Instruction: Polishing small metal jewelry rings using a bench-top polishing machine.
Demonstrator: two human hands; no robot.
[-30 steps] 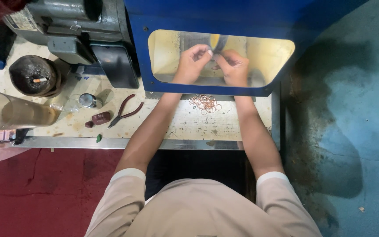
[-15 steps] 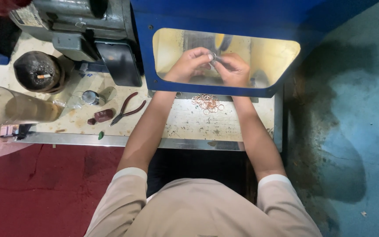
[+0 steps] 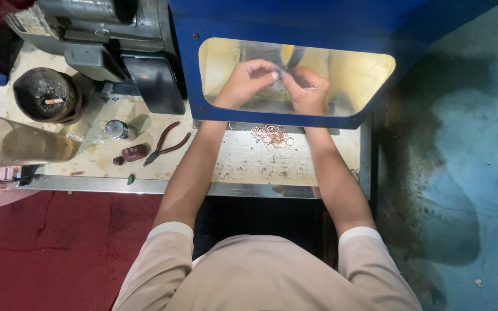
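Note:
Both my hands reach through the lit opening of a blue machine housing (image 3: 272, 121). My left hand (image 3: 248, 82) and my right hand (image 3: 305, 87) meet at the fingertips, pinching a small object that is too tiny to identify. A pile of small copper rings (image 3: 271, 135) lies on the worn white bench (image 3: 249, 164) just below the opening, between my forearms. Inside the opening a dark wheel-like part (image 3: 293, 56) shows behind my fingers.
To the left stand a grey motor (image 3: 93, 29) with a black cover (image 3: 154, 83), a dark round pot (image 3: 46, 95), a clear plastic jar on its side (image 3: 21, 144), red-handled pliers (image 3: 167, 144), a small metal cylinder (image 3: 115, 129) and a dark red block (image 3: 134, 153). Teal floor lies to the right.
The hands stay together at the same spot inside the opening, with only slight finger movement. The view has shifted a little.

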